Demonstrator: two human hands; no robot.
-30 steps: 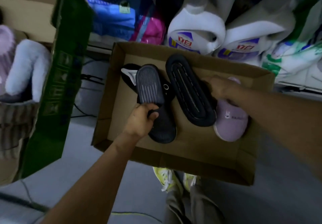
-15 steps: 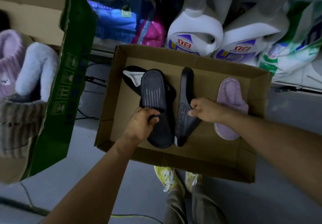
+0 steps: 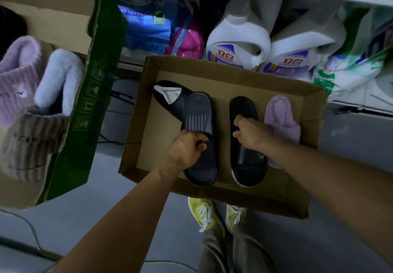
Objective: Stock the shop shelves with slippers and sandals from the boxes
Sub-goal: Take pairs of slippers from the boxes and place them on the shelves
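Shelf: detergent jugs [image 3: 238, 45] (red label characters, illegible).

Inside the cardboard box [image 3: 238, 75], the left hand [image 3: 182, 149] grips a ribbed black slipper [image 3: 198, 113] while the right hand [image 3: 249, 131] holds a black slide [image 3: 246, 166].

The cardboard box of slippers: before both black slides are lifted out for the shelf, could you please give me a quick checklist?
1. Left hand gripping the sole-up black slide: ok.
2. Right hand gripping the strap-up black slide: ok.
3. The two slides a matching pair: cannot tell.
4. Purple slipper clear of the right slide: not ok, they touch.
5. Third black slipper free of the left slide: not ok, it lies under it.
6. Cardboard box steady: cannot tell.
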